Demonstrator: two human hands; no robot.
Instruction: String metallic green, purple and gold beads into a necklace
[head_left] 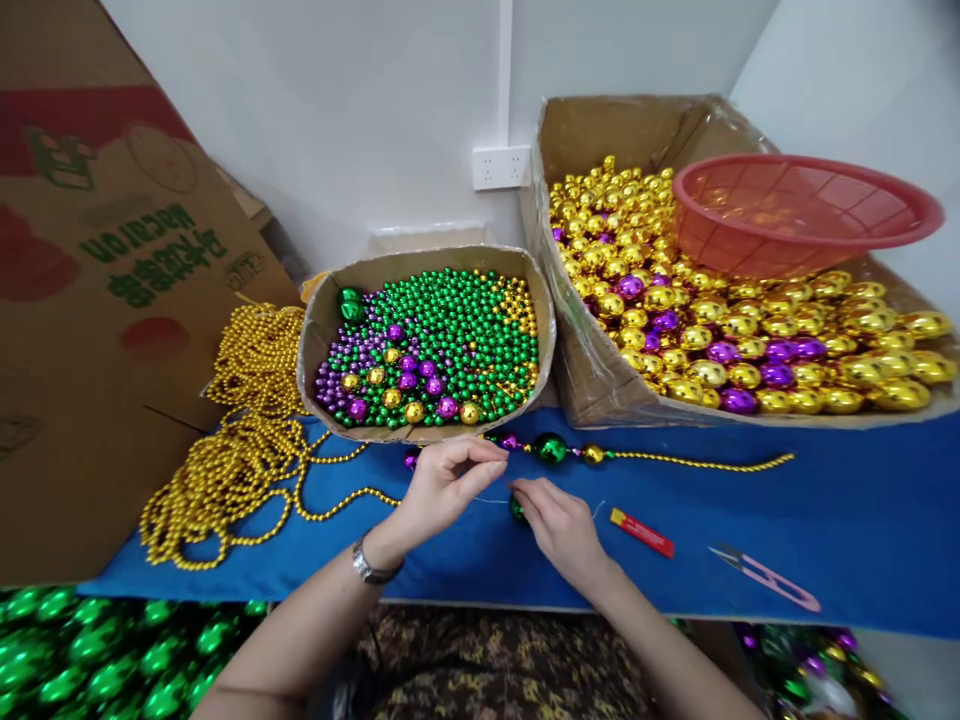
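My left hand (pixel 450 488), with a metal watch on its wrist, is closed in a pinch above the blue cloth. Whatever lies between its fingertips is too small to make out. Close by on the right, my right hand (pixel 561 528) has its fingers closed around a dark green bead (pixel 517 507), mostly hidden by them. A thin pale string (pixel 491 500) runs between the two hands, and a loose end shows past my right hand. Just behind them lies a strand with a big green bead (pixel 551 448), a gold bead (pixel 593 454) and a thin gold chain tail (pixel 705 461).
A cardboard box of small beads (pixel 427 434) stands behind the hands. Gold bead chains (pixel 202 490) are heaped left. A larger box (pixel 581 370) of gold and purple beads holds a red basket (pixel 802 215). A red-and-yellow packet (pixel 643 533) and pink thread snips (pixel 769 578) lie right.
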